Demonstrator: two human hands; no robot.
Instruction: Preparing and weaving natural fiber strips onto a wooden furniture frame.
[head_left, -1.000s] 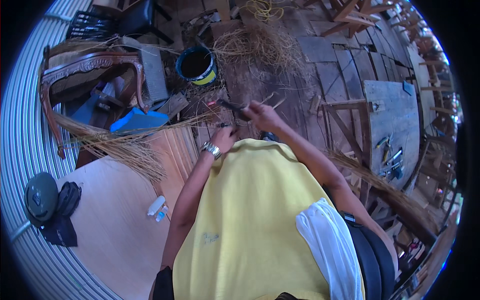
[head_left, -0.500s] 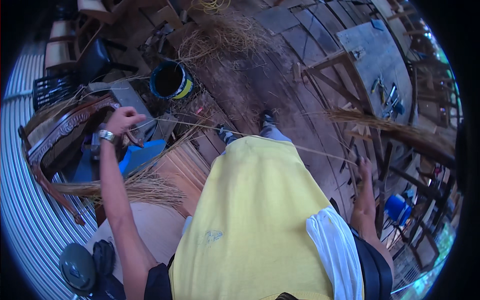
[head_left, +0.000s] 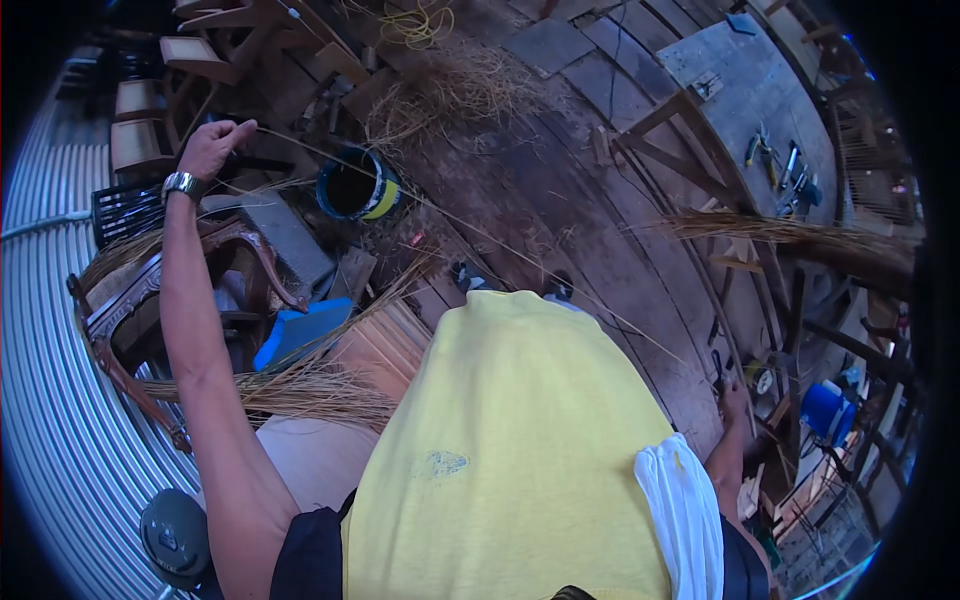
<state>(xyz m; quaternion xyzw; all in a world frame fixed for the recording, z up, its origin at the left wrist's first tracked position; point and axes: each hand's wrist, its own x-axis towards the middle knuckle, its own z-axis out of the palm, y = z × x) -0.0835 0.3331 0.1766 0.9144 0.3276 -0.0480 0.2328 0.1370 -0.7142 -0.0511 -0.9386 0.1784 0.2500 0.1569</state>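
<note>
My left hand, with a metal watch at its wrist, is raised at the upper left. Its thumb and fingers pinch one end of a long thin cane strip. The strip slopes down to the right, past a bucket and over the plank floor. Its far end seems to stop short of my right hand, which is low at the right with its fingers closed. A slim dark tool sticks up from that hand; its kind is too small to make out.
A bundle of cane strips lies beside a carved wooden chair frame on the left. Cane shavings heap on the floor. A worktable with pliers stands at the upper right, near another cane bundle.
My left hand has moved up and away, drawing the cane strip along. The strip's other end, earlier at my right hand, now appears free of it. My right hand has lowered slightly.
</note>
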